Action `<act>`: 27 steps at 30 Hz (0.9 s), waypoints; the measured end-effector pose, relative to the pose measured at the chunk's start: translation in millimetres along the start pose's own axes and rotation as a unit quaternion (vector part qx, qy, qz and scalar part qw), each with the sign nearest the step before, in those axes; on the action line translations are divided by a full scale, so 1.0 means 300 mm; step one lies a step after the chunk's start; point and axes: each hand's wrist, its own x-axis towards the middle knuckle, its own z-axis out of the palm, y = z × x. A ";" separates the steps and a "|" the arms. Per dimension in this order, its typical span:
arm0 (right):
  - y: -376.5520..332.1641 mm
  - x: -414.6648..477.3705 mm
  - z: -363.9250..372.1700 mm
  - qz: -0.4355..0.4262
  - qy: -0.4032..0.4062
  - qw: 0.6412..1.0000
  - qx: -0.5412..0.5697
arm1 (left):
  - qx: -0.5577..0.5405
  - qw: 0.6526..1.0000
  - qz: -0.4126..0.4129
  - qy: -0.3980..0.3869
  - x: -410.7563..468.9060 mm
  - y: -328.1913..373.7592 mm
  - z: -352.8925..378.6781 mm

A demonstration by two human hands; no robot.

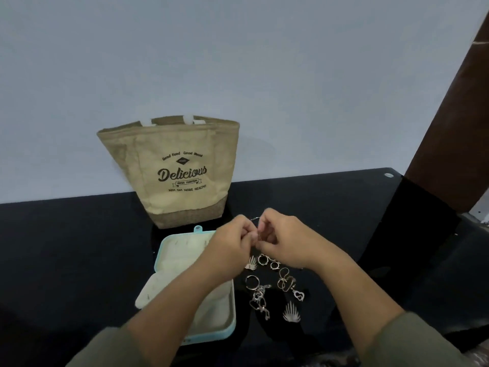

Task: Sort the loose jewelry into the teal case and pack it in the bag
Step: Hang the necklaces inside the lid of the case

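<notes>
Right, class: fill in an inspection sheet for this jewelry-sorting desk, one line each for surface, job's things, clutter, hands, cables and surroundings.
Surface: black tabletop, dark and slightly glossy.
Job's things: teal case lies open with its cream lining up, in front of the upright jute bag; loose jewelry is spread to the right of the case.
Clutter: nothing seen.
Hands: left hand and right hand together pinch a thin metal hoop above the far end of the jewelry.
Cables: nothing seen.
Surroundings: pale wall behind the table; brown post at the right.
</notes>
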 end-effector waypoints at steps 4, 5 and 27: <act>-0.101 0.102 0.076 -0.037 0.012 0.999 0.021 | -0.017 0.999 -0.037 0.021 -0.018 -0.070 -0.148; -0.129 0.126 0.096 -0.043 0.014 0.999 0.031 | -0.019 0.998 -0.043 0.028 -0.026 -0.090 -0.188; -0.090 0.485 0.412 0.093 -0.022 0.994 -0.059 | 0.063 0.983 -0.164 0.055 0.078 -0.466 -0.213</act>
